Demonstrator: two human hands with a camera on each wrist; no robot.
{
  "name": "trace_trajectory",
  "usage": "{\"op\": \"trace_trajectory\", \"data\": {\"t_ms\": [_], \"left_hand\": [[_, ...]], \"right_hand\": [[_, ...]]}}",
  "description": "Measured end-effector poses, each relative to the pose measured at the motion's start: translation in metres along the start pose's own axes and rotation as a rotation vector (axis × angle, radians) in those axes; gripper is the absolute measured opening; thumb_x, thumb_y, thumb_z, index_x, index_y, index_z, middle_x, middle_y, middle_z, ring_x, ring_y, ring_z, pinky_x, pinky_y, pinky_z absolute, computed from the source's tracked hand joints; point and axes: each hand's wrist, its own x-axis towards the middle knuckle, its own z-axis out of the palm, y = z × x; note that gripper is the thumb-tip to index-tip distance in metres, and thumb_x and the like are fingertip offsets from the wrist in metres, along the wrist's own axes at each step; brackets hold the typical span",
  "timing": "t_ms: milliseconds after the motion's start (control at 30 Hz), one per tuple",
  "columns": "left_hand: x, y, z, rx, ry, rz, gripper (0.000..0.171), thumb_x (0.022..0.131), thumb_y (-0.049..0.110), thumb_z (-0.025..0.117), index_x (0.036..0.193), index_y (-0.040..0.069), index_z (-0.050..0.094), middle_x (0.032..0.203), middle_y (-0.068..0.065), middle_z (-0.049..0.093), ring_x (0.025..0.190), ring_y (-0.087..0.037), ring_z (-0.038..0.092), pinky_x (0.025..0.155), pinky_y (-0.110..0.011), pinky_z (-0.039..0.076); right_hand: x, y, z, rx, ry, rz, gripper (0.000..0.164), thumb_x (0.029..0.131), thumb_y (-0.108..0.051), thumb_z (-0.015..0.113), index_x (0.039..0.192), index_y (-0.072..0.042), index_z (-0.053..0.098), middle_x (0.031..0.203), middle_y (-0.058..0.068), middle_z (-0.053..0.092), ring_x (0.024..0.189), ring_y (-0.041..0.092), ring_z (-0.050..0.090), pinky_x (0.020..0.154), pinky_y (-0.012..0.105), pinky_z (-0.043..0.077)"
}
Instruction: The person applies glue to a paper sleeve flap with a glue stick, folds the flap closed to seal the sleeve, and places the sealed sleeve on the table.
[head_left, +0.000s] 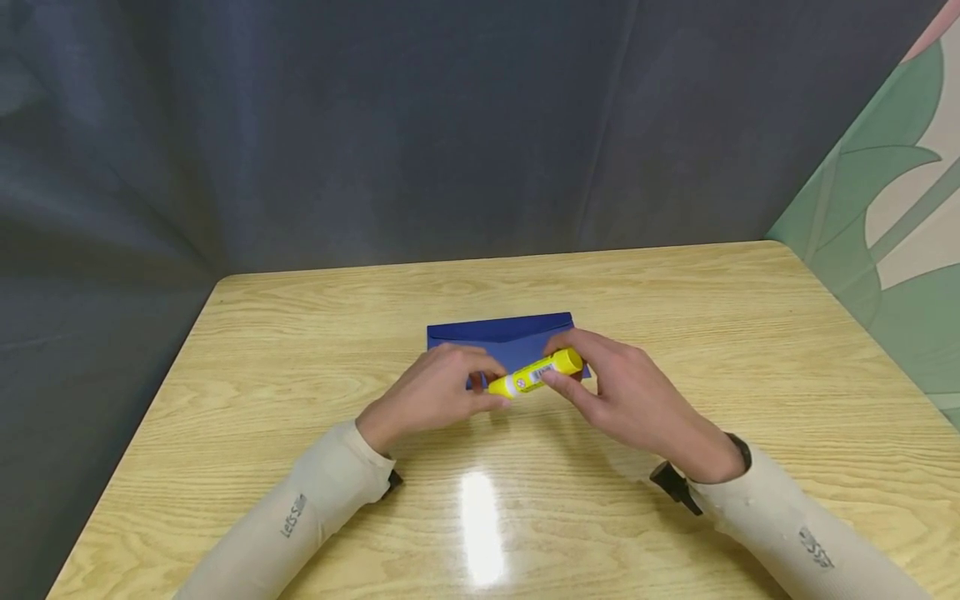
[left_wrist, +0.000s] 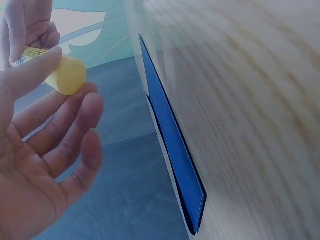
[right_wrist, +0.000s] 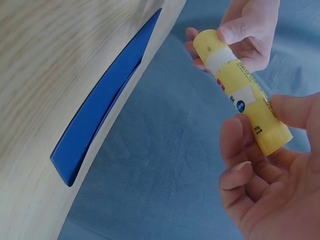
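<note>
A yellow glue stick is held level above the table between both hands. My right hand grips its labelled body between thumb and fingers. With thumb and fingertips my left hand pinches the yellow cap at the other end. Between cap and label shows a white band, clearest in the right wrist view. Below and just beyond the hands lies a blue envelope flat on the table, its darker flap along the far side. The hands hide part of its near edge.
The light wood table extends around the envelope on all sides. A dark grey cloth hangs behind the table's far edge and at the left. At the right stands a panel with green leaf shapes.
</note>
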Motion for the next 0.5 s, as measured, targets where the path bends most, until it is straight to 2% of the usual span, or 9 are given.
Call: {"op": "trace_trajectory", "data": {"t_ms": [267, 500], "left_hand": [[-0.0022, 0.0009, -0.0013, 0.042, 0.067, 0.075, 0.023, 0.082, 0.03, 0.082, 0.101, 0.016, 0.078, 0.084, 0.008, 0.07, 0.069, -0.001, 0.058, 0.06, -0.017, 0.046], [-0.0032, -0.0008, -0.0004, 0.076, 0.109, 0.136, 0.027, 0.085, 0.027, 0.08, 0.108, 0.012, 0.078, 0.084, 0.006, 0.068, 0.065, -0.001, 0.053, 0.055, -0.016, 0.04]], "right_hand": [[-0.0002, -0.0027, 0.0005, -0.005, 0.012, 0.002, 0.026, 0.088, -0.026, 0.077, 0.109, -0.015, 0.066, 0.082, -0.007, 0.064, 0.062, 0.006, 0.048, 0.051, 0.02, 0.039], [-0.0005, -0.0041, 0.0022, 0.006, 0.019, 0.025, 0.026, 0.089, -0.026, 0.076, 0.109, -0.013, 0.065, 0.079, -0.006, 0.064, 0.059, 0.004, 0.046, 0.051, 0.02, 0.04]]}}
